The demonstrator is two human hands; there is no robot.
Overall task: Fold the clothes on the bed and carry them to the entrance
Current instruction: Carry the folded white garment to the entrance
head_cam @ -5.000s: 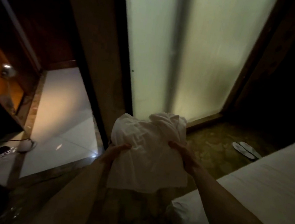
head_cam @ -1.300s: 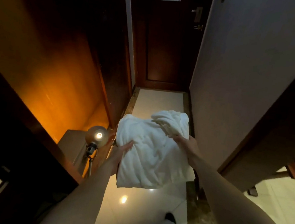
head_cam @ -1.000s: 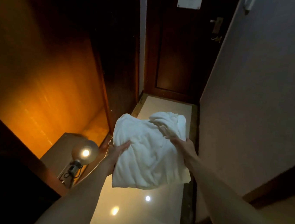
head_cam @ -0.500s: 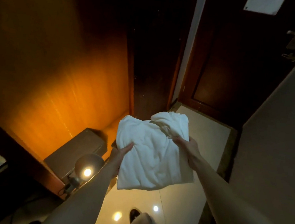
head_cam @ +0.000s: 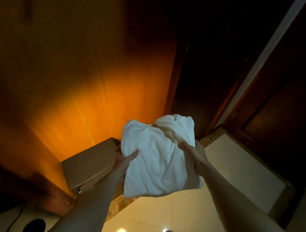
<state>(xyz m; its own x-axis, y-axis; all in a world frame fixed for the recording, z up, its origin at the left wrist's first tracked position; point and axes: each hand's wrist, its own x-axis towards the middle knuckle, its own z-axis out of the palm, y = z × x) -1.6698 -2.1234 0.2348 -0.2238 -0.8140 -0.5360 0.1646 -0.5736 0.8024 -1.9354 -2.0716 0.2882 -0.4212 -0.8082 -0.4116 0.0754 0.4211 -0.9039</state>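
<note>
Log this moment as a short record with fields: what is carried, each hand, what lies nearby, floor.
carried: folded white garment, held in the air in front of the person
left hand: left hand grips the garment's left edge, thumb on top
right hand: right hand grips its right edge
nearby: grey box against the orange-lit wood wall, below and left of the garment
floor: glossy pale tiles, with light spots

A folded white garment (head_cam: 159, 159) is held in the air between both hands: the left hand (head_cam: 123, 163) grips its left edge with the thumb on top, and the right hand (head_cam: 192, 151) pinches the bunched cloth at its right side. Below lie a glossy cream tiled floor (head_cam: 203, 217) and a grey box (head_cam: 89, 163) against an orange-lit wooden wall (head_cam: 94, 90). A dark door (head_cam: 294, 93) stands to the right.
</note>
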